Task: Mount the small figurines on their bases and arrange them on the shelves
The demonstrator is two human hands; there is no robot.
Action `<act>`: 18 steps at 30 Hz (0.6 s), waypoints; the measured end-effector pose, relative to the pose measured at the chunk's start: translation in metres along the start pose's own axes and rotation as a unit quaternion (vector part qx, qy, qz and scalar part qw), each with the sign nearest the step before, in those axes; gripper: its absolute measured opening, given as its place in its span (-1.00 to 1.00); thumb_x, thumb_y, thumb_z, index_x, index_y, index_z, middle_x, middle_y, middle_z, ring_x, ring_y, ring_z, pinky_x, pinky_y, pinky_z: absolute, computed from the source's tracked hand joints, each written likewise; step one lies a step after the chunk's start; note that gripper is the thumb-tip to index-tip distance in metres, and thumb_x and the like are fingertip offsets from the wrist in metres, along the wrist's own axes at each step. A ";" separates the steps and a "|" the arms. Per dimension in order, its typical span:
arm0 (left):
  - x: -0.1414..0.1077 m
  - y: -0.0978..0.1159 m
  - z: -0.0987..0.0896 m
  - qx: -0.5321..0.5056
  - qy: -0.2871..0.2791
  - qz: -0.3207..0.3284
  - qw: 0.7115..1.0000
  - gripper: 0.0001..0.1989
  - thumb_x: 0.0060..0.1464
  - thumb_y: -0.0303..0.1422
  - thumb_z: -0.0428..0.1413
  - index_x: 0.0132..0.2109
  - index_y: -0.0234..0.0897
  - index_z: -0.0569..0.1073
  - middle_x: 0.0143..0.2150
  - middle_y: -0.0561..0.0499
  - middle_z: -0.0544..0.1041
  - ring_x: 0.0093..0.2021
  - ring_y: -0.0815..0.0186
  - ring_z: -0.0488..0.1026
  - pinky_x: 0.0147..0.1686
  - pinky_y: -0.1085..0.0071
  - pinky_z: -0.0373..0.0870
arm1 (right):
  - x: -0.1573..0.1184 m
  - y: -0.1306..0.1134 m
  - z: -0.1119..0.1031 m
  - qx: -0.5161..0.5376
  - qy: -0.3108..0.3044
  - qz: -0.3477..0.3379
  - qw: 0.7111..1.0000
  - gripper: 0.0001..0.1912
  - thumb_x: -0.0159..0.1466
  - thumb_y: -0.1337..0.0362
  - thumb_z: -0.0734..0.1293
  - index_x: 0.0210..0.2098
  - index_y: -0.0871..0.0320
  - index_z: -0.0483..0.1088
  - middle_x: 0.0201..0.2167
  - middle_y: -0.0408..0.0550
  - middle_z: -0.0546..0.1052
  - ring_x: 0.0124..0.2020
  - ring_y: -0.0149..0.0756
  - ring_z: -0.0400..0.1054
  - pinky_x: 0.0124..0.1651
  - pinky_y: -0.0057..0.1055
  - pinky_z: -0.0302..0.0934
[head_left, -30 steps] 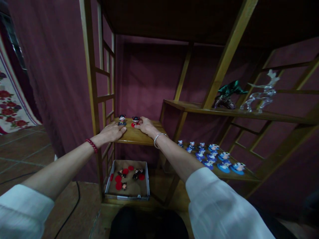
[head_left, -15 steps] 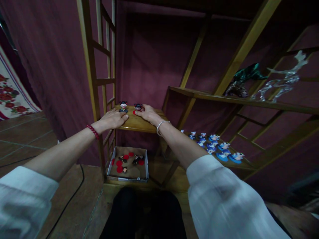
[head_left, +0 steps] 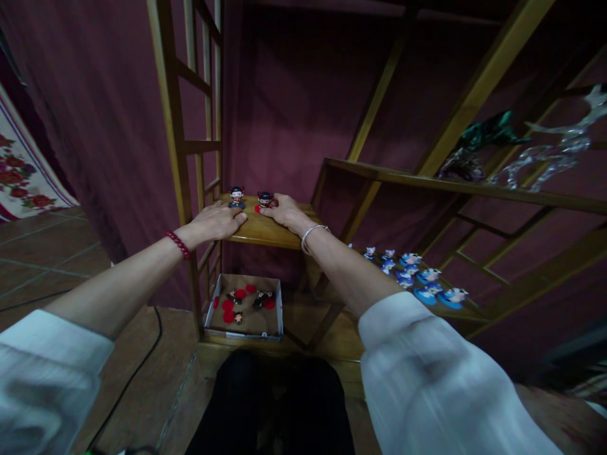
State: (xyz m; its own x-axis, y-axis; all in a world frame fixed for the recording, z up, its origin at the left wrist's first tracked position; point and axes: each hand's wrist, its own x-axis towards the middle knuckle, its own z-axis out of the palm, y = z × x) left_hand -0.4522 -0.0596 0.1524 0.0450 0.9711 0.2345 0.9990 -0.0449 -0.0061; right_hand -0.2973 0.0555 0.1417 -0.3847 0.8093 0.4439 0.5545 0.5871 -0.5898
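On the small wooden shelf (head_left: 265, 235), my right hand (head_left: 286, 213) has its fingers closed around a black-haired figurine (head_left: 264, 200) on a red round base. To its left stands a second black-haired figurine (head_left: 236, 196) on a dark base, upright and apart from the first. My left hand (head_left: 217, 221) lies flat on the shelf's left front edge, close in front of the second figurine, holding nothing. Below the shelf, a shallow cardboard box (head_left: 244, 332) contains several small figurines and red round bases.
Several blue-and-white figurines (head_left: 429, 291) stand on a lower shelf to the right. Above them, a clear glass deer (head_left: 552, 155) and a dark green ornament (head_left: 493, 134) sit on another shelf. Wooden lattice (head_left: 194, 146) rises at left. A black cable (head_left: 137, 373) runs across the floor.
The view has shifted slightly, so the shelf items at right appear farther right. Both hands stay at the shelf, with the right fingers still on the red-based figurine.
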 end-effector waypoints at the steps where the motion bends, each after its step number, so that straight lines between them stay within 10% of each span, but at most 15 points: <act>1: 0.000 0.000 0.000 0.000 0.001 -0.003 1.000 -0.45 0.14 -0.08 -0.35 0.09 -0.20 0.30 0.12 -0.04 0.31 0.14 0.15 0.17 0.04 0.28 0.11 | 0.000 0.000 0.000 0.002 -0.001 -0.001 1.000 -0.62 -0.03 0.20 0.42 -0.22 0.19 0.41 -0.37 -0.12 0.49 -0.35 -0.40 0.33 -0.24 -0.48 0.17; 18: 0.001 -0.001 0.000 -0.022 0.018 0.011 1.000 -0.47 0.14 -0.09 -0.33 0.05 -0.18 0.34 0.13 -0.01 0.30 0.12 0.17 0.20 0.06 0.27 0.11 | -0.005 -0.005 -0.003 -0.006 -0.007 0.005 1.000 -0.65 0.01 0.15 0.38 -0.23 0.17 0.40 -0.37 -0.13 0.50 -0.39 -0.40 0.33 -0.31 -0.49 0.17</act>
State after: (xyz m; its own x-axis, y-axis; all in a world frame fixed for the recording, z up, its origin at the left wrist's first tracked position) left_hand -0.4530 -0.0581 0.1529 0.0651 0.9610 0.2688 0.9966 -0.0763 0.0316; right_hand -0.2960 0.0487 0.1445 -0.3894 0.8155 0.4280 0.5675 0.5785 -0.5859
